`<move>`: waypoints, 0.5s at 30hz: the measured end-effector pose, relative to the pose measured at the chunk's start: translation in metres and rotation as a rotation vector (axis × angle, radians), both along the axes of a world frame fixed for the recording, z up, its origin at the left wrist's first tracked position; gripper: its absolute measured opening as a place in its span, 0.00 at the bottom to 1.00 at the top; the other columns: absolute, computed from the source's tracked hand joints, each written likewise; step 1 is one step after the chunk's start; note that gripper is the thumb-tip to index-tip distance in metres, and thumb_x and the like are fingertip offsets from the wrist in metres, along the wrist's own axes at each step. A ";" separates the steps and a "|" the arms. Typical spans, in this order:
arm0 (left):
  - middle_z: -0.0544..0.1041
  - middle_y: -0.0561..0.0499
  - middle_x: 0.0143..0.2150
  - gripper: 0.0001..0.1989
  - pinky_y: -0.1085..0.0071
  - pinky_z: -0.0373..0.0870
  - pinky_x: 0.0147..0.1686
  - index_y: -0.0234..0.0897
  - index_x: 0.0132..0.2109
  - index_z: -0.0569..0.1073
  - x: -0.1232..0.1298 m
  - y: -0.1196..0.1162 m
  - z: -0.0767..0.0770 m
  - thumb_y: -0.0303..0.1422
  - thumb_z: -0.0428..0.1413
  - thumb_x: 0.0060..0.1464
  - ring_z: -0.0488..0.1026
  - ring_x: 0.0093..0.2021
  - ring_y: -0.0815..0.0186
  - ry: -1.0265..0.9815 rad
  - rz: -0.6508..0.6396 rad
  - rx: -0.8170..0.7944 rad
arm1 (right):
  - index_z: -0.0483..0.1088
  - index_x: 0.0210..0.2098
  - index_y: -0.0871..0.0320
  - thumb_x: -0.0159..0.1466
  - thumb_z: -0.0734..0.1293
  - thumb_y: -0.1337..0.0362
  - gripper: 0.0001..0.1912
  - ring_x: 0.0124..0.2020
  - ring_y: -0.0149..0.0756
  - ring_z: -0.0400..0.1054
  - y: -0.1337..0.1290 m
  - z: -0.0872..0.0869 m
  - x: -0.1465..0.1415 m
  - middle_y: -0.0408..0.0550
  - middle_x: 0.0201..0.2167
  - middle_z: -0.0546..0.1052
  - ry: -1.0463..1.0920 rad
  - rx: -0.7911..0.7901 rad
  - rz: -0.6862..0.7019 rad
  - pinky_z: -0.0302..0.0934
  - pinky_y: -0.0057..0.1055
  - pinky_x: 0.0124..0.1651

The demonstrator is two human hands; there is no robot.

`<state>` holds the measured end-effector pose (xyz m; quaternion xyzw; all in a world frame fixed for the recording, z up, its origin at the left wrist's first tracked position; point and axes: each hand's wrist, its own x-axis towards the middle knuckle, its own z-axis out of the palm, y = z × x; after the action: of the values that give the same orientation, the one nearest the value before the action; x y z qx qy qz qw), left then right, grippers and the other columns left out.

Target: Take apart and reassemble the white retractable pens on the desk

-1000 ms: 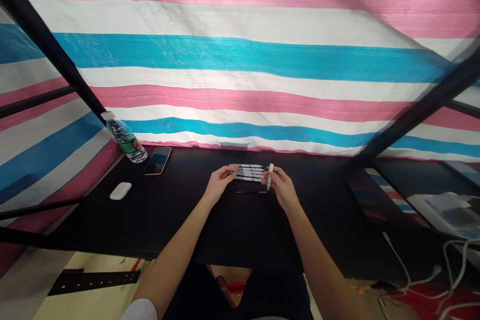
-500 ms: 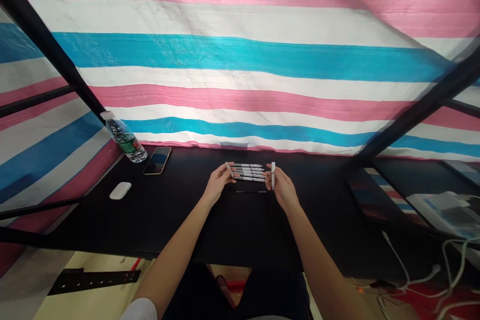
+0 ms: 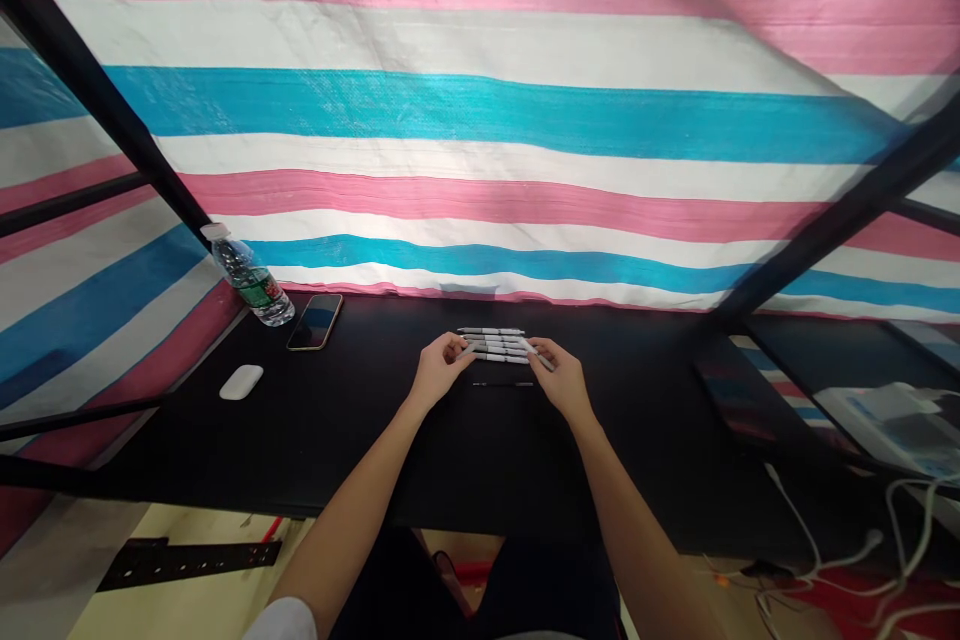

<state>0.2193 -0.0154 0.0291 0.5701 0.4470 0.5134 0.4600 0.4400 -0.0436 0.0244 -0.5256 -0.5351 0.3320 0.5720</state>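
Several white and grey pens (image 3: 501,343) lie side by side in a row on the black table (image 3: 330,440). My left hand (image 3: 442,365) is at the row's left end, its fingers closed on a small grey pen part. On the right, my right hand (image 3: 561,375) pinches a white pen piece (image 3: 537,354) that slants down to the right, close to the pens' right ends. A thin dark refill (image 3: 502,384) lies by itself just in front of the row, between my hands.
At the left are a water bottle (image 3: 251,278), a phone (image 3: 315,322) and a white oval case (image 3: 241,382). A dark screen-like panel (image 3: 742,390), a plastic bag (image 3: 892,420) and white cables (image 3: 795,520) are at the right. Striped sheeting hangs behind.
The white piece in my right hand has tilted from upright to slanting and moved slightly left. My left hand has lowered its grey part from near-upright to a flatter slant.
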 end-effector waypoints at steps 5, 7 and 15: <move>0.69 0.53 0.28 0.04 0.72 0.61 0.32 0.38 0.29 0.76 -0.004 0.002 -0.006 0.27 0.63 0.43 0.64 0.30 0.67 0.355 -0.052 0.159 | 0.76 0.39 0.52 0.60 0.64 0.61 0.10 0.30 0.36 0.65 -0.002 -0.004 0.001 0.46 0.31 0.69 -0.407 0.090 0.095 0.62 0.34 0.35; 0.71 0.52 0.31 0.03 0.70 0.63 0.35 0.39 0.31 0.76 -0.005 0.003 -0.009 0.26 0.61 0.47 0.67 0.34 0.65 0.546 -0.058 0.206 | 0.74 0.39 0.54 0.61 0.63 0.62 0.10 0.32 0.37 0.65 -0.001 -0.007 0.001 0.47 0.31 0.70 -0.532 0.086 0.148 0.63 0.35 0.37; 0.74 0.50 0.34 0.03 0.66 0.65 0.38 0.39 0.35 0.75 -0.008 0.006 -0.018 0.29 0.58 0.52 0.68 0.38 0.61 0.822 -0.037 0.276 | 0.67 0.31 0.56 0.60 0.62 0.71 0.05 0.37 0.42 0.63 0.001 -0.018 0.002 0.49 0.32 0.72 -0.759 0.122 0.130 0.61 0.37 0.41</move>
<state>0.2116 -0.0098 0.0114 0.7912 0.5099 0.2904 0.1721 0.4420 -0.0422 0.0065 -0.5412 -0.7595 0.1171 0.3413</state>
